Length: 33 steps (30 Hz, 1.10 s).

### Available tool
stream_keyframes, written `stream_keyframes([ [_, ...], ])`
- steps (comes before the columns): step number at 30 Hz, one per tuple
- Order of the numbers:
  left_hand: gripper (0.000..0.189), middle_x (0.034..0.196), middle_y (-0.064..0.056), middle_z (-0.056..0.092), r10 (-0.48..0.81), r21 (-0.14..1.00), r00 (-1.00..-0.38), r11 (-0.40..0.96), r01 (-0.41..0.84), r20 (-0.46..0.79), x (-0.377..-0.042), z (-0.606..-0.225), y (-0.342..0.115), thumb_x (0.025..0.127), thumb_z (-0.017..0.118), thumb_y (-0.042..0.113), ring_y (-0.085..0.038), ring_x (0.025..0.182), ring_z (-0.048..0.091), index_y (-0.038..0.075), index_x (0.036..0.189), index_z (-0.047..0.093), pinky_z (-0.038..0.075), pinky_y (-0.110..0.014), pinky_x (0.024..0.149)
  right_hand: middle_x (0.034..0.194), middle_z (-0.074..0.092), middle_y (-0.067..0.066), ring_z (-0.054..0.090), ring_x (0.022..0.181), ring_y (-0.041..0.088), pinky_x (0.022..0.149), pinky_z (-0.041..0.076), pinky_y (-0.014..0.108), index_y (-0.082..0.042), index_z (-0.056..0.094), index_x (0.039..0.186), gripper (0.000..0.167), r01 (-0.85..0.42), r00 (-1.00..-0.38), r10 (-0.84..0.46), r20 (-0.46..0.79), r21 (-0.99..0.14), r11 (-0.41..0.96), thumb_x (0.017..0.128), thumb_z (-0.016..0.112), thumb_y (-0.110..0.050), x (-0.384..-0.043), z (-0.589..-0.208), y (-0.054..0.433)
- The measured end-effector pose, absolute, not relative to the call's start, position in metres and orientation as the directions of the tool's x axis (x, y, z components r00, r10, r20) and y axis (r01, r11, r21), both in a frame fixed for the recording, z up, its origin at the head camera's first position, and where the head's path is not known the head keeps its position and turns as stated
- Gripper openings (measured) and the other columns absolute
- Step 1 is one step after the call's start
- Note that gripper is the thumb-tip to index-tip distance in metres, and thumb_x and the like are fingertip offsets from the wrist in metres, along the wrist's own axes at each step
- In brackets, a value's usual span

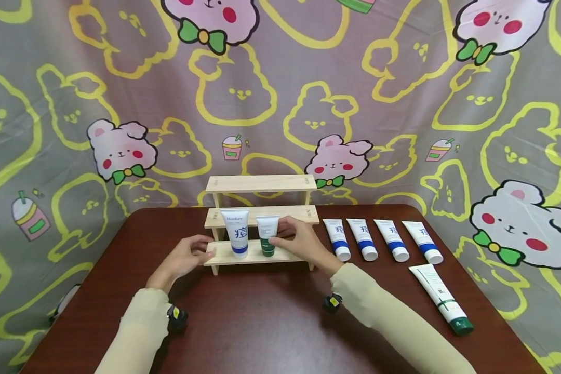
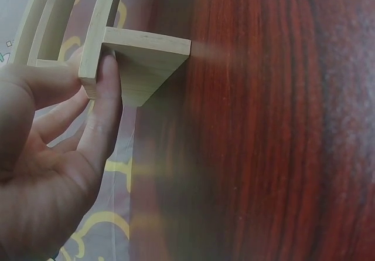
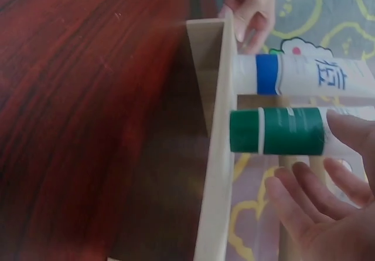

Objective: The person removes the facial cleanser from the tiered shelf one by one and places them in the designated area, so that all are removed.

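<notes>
A three-step wooden display stand stands on the table. On its lowest step two tubes stand upright on their caps: a white tube with a blue band and, right of it, a smaller white-and-green tube. My right hand holds the smaller tube from the right; its thumb lies against the tube's front, the other fingers on the far side. With my left hand I pinch the left end of the lowest step, thumb above and a finger beneath the board.
Several blue-banded tubes lie in a row on the table right of the stand. Nearer me lies a larger white tube with a green cap. A cartoon-patterned cloth hangs behind the dark red-brown table.
</notes>
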<state>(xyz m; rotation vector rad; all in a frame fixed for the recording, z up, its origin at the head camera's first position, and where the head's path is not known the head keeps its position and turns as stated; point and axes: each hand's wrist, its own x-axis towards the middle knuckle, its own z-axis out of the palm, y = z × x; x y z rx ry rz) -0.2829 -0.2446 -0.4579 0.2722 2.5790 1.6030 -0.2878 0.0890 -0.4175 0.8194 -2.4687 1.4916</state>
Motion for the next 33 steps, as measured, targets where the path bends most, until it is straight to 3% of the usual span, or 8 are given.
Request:
stream_keyframes([
  [14, 0.042, 0.108, -0.02, 0.061, 0.206, 0.895, -0.979, 0.434, 0.102, 0.012, -0.28, -0.457, -0.244, 0.091, 0.072, 0.003, -0.023, 0.087, 0.064, -0.008, 0.128, 0.056, 0.054, -0.031, 0.071, 0.092, 0.072, 0.007, 0.069, 0.082, 0.017, 0.074, 0.055, 0.031, -0.001, 0.068, 0.1, 0.019, -0.56, -0.825, -0.305, 0.475, -0.754, 0.342, 0.085, 0.08, -0.004, -0.281, -0.422, 0.085],
  [25, 0.044, 0.11, -0.021, 0.062, 0.21, 0.896, -0.978, 0.431, 0.108, 0.017, -0.282, -0.456, -0.244, 0.092, 0.071, 0.003, -0.025, 0.09, 0.064, -0.009, 0.131, 0.055, 0.053, -0.03, 0.07, 0.096, 0.071, 0.004, 0.066, 0.079, 0.017, 0.068, 0.055, 0.034, -0.004, 0.068, 0.106, 0.023, -0.491, -0.87, -0.288, 0.401, -0.758, 0.428, 0.088, 0.079, -0.013, -0.27, -0.402, 0.121],
  [33, 0.043, 0.113, -0.02, 0.061, 0.187, 0.886, -0.982, 0.46, 0.067, -0.022, -0.285, -0.456, -0.245, 0.093, 0.071, 0.005, -0.024, 0.092, 0.063, -0.005, 0.132, 0.055, 0.053, -0.031, 0.074, 0.1, 0.072, 0.004, 0.068, 0.085, 0.018, 0.076, 0.055, 0.038, -0.005, 0.067, 0.109, 0.026, -0.488, -0.872, -0.29, 0.394, -0.74, 0.463, 0.088, 0.079, -0.014, -0.265, -0.394, 0.148],
])
